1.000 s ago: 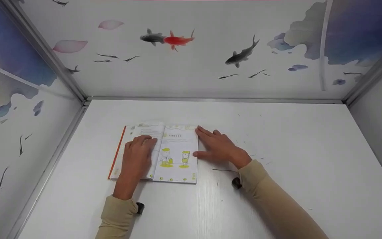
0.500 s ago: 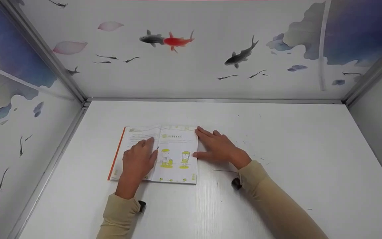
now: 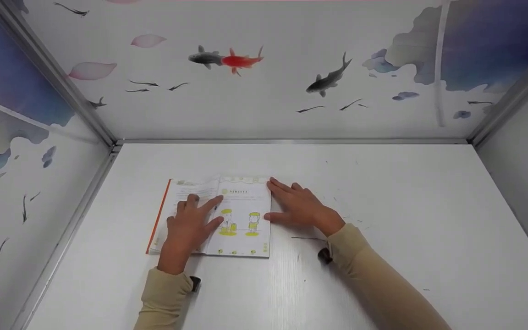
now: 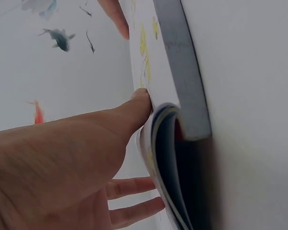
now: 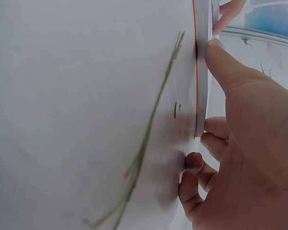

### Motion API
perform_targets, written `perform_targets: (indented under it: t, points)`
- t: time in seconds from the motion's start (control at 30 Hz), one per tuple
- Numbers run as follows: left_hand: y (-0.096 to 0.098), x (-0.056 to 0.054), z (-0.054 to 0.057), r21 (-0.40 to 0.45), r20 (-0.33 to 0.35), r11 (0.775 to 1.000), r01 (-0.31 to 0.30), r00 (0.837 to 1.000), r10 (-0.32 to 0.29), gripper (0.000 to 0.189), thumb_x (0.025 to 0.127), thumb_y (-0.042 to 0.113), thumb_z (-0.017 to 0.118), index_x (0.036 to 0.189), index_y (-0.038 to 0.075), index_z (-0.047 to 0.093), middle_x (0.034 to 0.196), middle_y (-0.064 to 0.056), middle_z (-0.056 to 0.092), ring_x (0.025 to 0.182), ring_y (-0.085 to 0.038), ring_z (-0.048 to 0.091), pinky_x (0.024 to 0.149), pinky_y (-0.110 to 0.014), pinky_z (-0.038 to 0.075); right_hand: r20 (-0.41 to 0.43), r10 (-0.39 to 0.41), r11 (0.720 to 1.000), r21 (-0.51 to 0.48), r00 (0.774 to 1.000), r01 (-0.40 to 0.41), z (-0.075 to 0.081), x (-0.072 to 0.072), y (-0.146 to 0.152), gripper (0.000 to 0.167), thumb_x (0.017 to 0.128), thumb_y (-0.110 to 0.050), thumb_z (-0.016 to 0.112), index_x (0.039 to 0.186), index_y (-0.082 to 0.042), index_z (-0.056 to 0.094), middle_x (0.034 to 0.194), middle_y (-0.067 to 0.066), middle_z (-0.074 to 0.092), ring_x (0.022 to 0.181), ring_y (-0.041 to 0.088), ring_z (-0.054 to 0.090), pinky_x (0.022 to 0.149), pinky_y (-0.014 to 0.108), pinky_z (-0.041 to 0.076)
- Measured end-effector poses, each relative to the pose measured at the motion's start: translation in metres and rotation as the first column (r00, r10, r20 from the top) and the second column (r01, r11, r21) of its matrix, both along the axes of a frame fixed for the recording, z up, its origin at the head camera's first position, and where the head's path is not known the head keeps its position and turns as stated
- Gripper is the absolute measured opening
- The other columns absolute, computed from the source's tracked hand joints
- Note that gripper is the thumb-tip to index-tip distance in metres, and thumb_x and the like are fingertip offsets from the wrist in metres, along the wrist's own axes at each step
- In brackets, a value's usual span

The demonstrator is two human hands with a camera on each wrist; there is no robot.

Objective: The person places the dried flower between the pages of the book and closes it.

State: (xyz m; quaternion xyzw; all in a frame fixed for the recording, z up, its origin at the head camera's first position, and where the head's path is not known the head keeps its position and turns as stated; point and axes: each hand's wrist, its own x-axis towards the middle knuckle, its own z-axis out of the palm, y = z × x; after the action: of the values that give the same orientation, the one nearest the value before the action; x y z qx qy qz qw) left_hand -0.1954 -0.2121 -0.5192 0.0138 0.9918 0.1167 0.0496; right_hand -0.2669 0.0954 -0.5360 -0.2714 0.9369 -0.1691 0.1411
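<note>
An open book (image 3: pixel 244 240) with a red-orange cover edge lies on the white table; its right page has two yellow-and-white cartoon figures. My left hand (image 3: pixel 186 231) spreads over the left page, its thumb and forefinger reaching across the fold onto the right page. Seen in the left wrist view, the left thumb (image 4: pixel 134 109) presses beside the fold and the left-hand pages (image 4: pixel 165 143) bulge up in a curve. My right hand (image 3: pixel 303 208) lies at the book's right edge. In the right wrist view, its thumb (image 5: pixel 230 67) touches the page edge and some fingertips rest on the table.
A thin green stem (image 5: pixel 151 120) lies on the table (image 3: pixel 383 183) beside the right wrist. Small dark bits are scattered to the book's right. Walls printed with fish (image 3: pixel 241 59) enclose the table at the back and sides.
My left hand has shifted from the left page to the fold, and its fingers have spread. The left page lies lower at the fold. My right hand stays at the edge.
</note>
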Motion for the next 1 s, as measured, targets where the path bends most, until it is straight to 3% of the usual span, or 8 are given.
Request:
perform_targets:
  t: [0.2, 0.37, 0.43, 0.5, 0.57, 0.67, 0.83, 1.0]
  points:
    - [0.0, 0.0, 0.004, 0.012, 0.003, 1.0, 0.012, 1.0, -0.012, 0.063, 0.104, 0.053, 0.069, 0.163, 0.043, 0.048, 0.156, -0.022, 0.045, 0.14, -0.046, 0.047, 0.094, -0.077, 0.05, -0.027, 0.022, 1.0, -0.001, 0.999, -0.022, 0.003, 0.007, 0.003, 0.094, 0.104, -0.069, 0.057, 0.175, -0.022, 0.018, 0.183, -0.007, 0.016, 0.15, 0.04, 0.044, 0.121, 0.059, 0.038]
    - [-0.001, 0.001, 0.004, 0.025, 0.006, 1.0, 0.009, 1.0, -0.009, 0.063, 0.105, 0.053, 0.068, 0.163, 0.043, 0.047, 0.156, -0.022, 0.045, 0.14, -0.045, 0.047, 0.095, -0.078, 0.048, -0.032, 0.056, 0.998, -0.005, 0.998, -0.057, 0.006, 0.014, 0.01, 0.087, 0.106, -0.063, 0.059, 0.175, -0.026, 0.021, 0.182, -0.011, 0.02, 0.161, 0.037, 0.038, 0.127, 0.063, 0.032]
    - [-0.002, 0.001, 0.004, 0.036, 0.01, 0.999, 0.006, 1.0, -0.006, 0.062, 0.105, 0.053, 0.068, 0.163, 0.044, 0.047, 0.157, -0.022, 0.045, 0.142, -0.045, 0.046, 0.097, -0.08, 0.046, -0.02, 0.062, 0.997, -0.049, 0.998, -0.063, 0.007, 0.015, 0.015, 0.085, 0.106, -0.06, 0.062, 0.174, -0.027, 0.024, 0.181, -0.011, 0.024, 0.162, 0.032, 0.038, 0.128, 0.062, 0.032]
    - [-0.002, 0.001, 0.003, 0.041, 0.011, 0.999, 0.007, 1.0, -0.007, 0.062, 0.105, 0.053, 0.068, 0.163, 0.044, 0.047, 0.157, -0.022, 0.045, 0.143, -0.044, 0.045, 0.101, -0.082, 0.043, -0.007, 0.057, 0.991, -0.121, 0.998, -0.057, 0.008, 0.017, 0.021, 0.08, 0.105, -0.055, 0.066, 0.172, -0.027, 0.032, 0.178, -0.009, 0.034, 0.149, 0.028, 0.054, 0.123, 0.055, 0.04]
    - [-0.003, 0.001, 0.003, 0.04, 0.007, 0.999, 0.01, 1.0, -0.01, 0.063, 0.105, 0.053, 0.068, 0.163, 0.044, 0.047, 0.157, -0.021, 0.045, 0.144, -0.043, 0.045, 0.105, -0.081, 0.041, 0.006, 0.052, 0.976, -0.21, 0.999, -0.05, 0.009, 0.018, 0.029, 0.071, 0.105, -0.048, 0.071, 0.166, -0.023, 0.046, 0.168, -0.005, 0.05, 0.129, 0.024, 0.065, 0.112, 0.048, 0.049]
    - [-0.003, 0.001, 0.001, 0.02, -0.007, 1.0, 0.022, 1.0, -0.022, 0.063, 0.104, 0.054, 0.068, 0.163, 0.043, 0.047, 0.156, -0.022, 0.046, 0.143, -0.042, 0.046, 0.107, -0.078, 0.041, 0.008, 0.039, 0.961, -0.273, 0.999, -0.035, 0.012, 0.021, 0.041, 0.047, 0.103, -0.037, 0.076, 0.145, -0.018, 0.068, 0.138, -0.004, 0.071, 0.099, 0.016, 0.066, 0.092, 0.038, 0.056]
    - [-0.005, 0.001, -0.001, -0.004, -0.03, 0.999, 0.039, 0.999, -0.039, 0.063, 0.104, 0.054, 0.068, 0.163, 0.041, 0.048, 0.154, -0.024, 0.048, 0.14, -0.043, 0.048, 0.104, -0.074, 0.047, 0.022, 0.028, 0.974, -0.224, 0.999, -0.023, 0.014, 0.032, 0.061, 0.009, 0.101, -0.029, 0.078, 0.107, -0.022, 0.077, 0.097, -0.011, 0.071, 0.087, 0.008, 0.063, 0.079, 0.03, 0.054]
    - [-0.005, 0.001, -0.001, 0.009, -0.038, 0.999, 0.043, 0.998, -0.042, 0.063, 0.105, 0.054, 0.068, 0.163, 0.041, 0.048, 0.155, -0.024, 0.047, 0.141, -0.043, 0.047, 0.104, -0.074, 0.047, 0.03, 0.03, 0.985, -0.174, 0.999, -0.024, 0.013, 0.049, 0.076, 0.008, 0.098, -0.027, 0.082, 0.098, -0.023, 0.075, 0.086, -0.012, 0.064, 0.08, 0.009, 0.058, 0.073, 0.028, 0.05]
